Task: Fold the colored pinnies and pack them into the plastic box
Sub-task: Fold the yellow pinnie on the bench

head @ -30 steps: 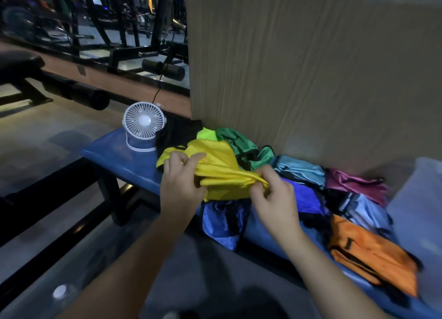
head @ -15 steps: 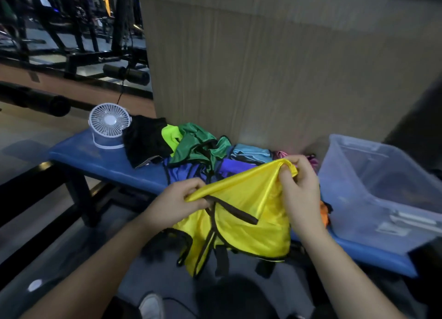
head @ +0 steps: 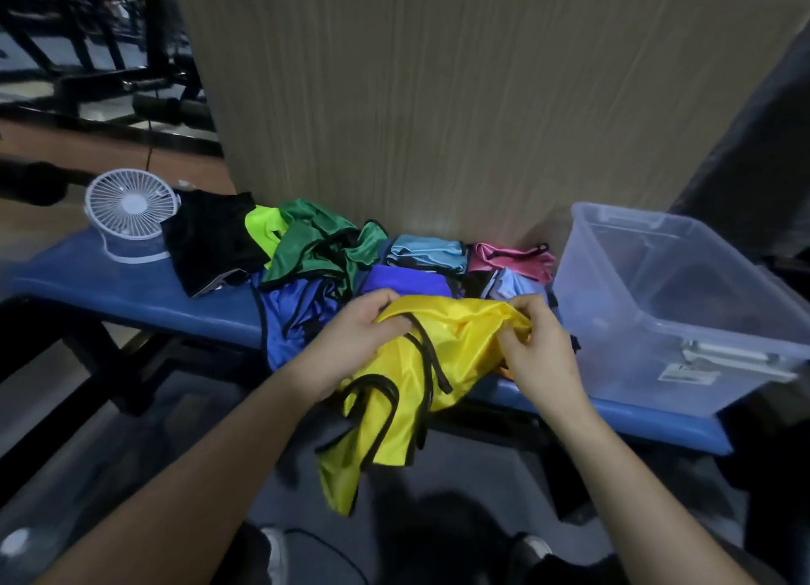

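A crumpled yellow pinny [head: 456, 347] with black trim hangs off the bench's [head: 131, 290] front edge; other colored pinnies [head: 320, 242] lie heaped beside a clear plastic box [head: 683, 304].

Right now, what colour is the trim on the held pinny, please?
Black trim on the yellow pinny, head view.

The person is showing two bare forearms — no sleeves, watch or rings on the left hand [head: 350, 343] or right hand [head: 541, 356] — and is wearing dark trousers and dark, white-edged shoes [head: 274, 554].
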A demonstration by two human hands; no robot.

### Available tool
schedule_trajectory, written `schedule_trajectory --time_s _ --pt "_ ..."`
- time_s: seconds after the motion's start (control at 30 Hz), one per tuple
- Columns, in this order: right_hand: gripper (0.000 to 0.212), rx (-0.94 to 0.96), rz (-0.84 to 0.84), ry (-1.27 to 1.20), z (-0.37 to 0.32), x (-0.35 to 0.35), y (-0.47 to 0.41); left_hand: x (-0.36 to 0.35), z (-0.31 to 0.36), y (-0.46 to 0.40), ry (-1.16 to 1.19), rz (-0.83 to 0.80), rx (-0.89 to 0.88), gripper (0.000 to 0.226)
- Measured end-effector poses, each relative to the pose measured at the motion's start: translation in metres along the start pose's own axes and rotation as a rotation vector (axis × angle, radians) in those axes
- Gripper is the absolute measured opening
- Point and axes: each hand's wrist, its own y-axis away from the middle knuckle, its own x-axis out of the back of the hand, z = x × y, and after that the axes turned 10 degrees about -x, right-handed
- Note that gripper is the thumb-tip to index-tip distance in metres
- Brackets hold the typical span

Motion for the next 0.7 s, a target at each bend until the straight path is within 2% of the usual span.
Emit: schedule_trajectory --time_s 0.1,0.27,0.4,0.5,0.6,0.7 --pt "0.036 0.049 -0.063 0.057 0.005 -0.011 0.000 -0.006 -0.005 -0.009 0.087 0.069 0.066 0.007" --pt "0.054 0.283 -0.098 0.220 0.007 -0.030 0.012 -0.005 -0.017 -0.019 0.219 0.188 0.161 0.011" --pt "0.089 0.511 -0.187 0.423 0.008 -0.037 0.023 -0.002 -0.023 -0.028 0.293 0.279 0.212 0.018" --pt "0.107 0.627 -0.209 0.450 0.007 -0.039 0.029 0.002 -0.027 -0.031 0.341 0.293 0.238 0.023" --pt "0.100 0.696 -0.197 0.399 0.006 -0.037 0.030 0.000 -0.028 -0.030 0.389 0.280 0.246 0.022" --pt "0.069 0.743 -0.221 0.333 0.004 -0.033 0.029 -0.001 -0.028 -0.030 0.390 0.283 0.259 0.018"
